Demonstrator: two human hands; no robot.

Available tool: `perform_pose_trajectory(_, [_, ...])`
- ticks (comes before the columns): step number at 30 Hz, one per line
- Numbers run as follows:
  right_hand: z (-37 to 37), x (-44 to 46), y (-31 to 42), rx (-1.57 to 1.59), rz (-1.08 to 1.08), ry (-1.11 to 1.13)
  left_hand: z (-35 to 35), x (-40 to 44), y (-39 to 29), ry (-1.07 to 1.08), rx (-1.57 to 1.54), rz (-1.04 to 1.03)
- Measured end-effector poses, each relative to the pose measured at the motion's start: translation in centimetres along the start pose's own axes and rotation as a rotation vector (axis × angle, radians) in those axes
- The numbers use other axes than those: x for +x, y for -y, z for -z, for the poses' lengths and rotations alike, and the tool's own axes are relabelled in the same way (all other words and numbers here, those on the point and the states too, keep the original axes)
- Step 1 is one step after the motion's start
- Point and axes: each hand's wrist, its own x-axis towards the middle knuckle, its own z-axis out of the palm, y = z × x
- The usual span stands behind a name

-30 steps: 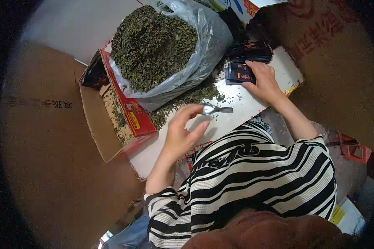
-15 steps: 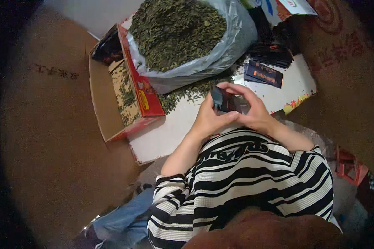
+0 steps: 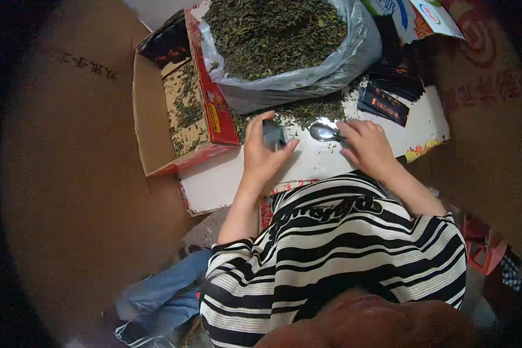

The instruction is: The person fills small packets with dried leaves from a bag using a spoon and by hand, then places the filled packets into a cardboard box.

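My left hand is curled around a dark packet above the white board, its top side turned towards the bag. My right hand has its fingers on the handle of a shiny metal spoon, whose bowl points left. Just beyond both hands stands a clear plastic bag heaped with dried green leaves. Loose leaf bits lie on the board between bag and hands. Behind my right hand rests a small pile of black packets.
An open cardboard box with a red side holds leaf bits and dark packets on the left. More black packets are stacked at the right. Another person's jeans-clad leg shows at lower left, a red plastic object at lower right.
My hands, which were together around the dark packet, have parted. The packet stays in my left hand, and my right hand has moved to the spoon. The whole view has shifted.
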Motion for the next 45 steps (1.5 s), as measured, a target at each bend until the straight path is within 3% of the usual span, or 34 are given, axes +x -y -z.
perform_pose_trajectory(4, [-1.9, -0.4, -0.5, -0.056, -0.015, 0.058, -1.9, 0.5, 0.8, -0.042, -0.254, 0.177])
perform_pose_trajectory(10, [-1.6, 0.0, -0.5, 0.103, -0.059, -0.042, -2.1, 0.7, 2.4, -0.068, -0.119, 0.068])
perform_pose_trajectory(13, [0.4, 1.8, -0.1, 0.375, -0.013, -0.226, -1.9, 1.0, 2.6, -0.085, -0.046, 0.013])
perform_pose_trajectory(20, [5.4, 11.0, 0.2, 0.081, 0.190, -0.338, -1.3, 0.9, 2.0, -0.077, -0.133, 0.083])
perform_pose_trajectory(23, [5.6, 14.3, -0.2, -0.222, 0.228, -0.115, -0.7, 1.9, 2.3, -0.113, -0.066, 0.034])
perform_pose_trajectory(25, [5.1, 15.4, 0.5, -0.188, 0.234, -0.082, -0.3, 2.9, 2.1, -0.137, -0.034, 0.007])
perform_pose_trajectory(28, [3.4, 16.6, 0.8, -0.110, 0.239, -0.009, -0.1, 4.4, 1.2, -0.056, -0.262, 0.133])
perform_pose_trajectory(31, [1.0, 16.8, 0.0, 0.113, 0.018, -0.132, 0.1, 5.0, 0.0, -0.124, -0.179, 0.042])
perform_pose_trajectory(35, [-0.1, 16.3, -0.1, 0.319, -0.093, -0.305, 0.0, 4.9, 0.4, -0.127, -0.173, -0.002])
perform_pose_trajectory(41, [1.7, 15.2, -0.7, 0.303, -0.132, -0.280, 0.7, 3.5, -1.0, -0.028, -0.166, 0.149])
perform_pose_trajectory(45, [2.8, 14.5, -1.8, 0.265, -0.104, -0.303, -0.3, 3.6, -1.2, -0.021, -0.072, -0.002])
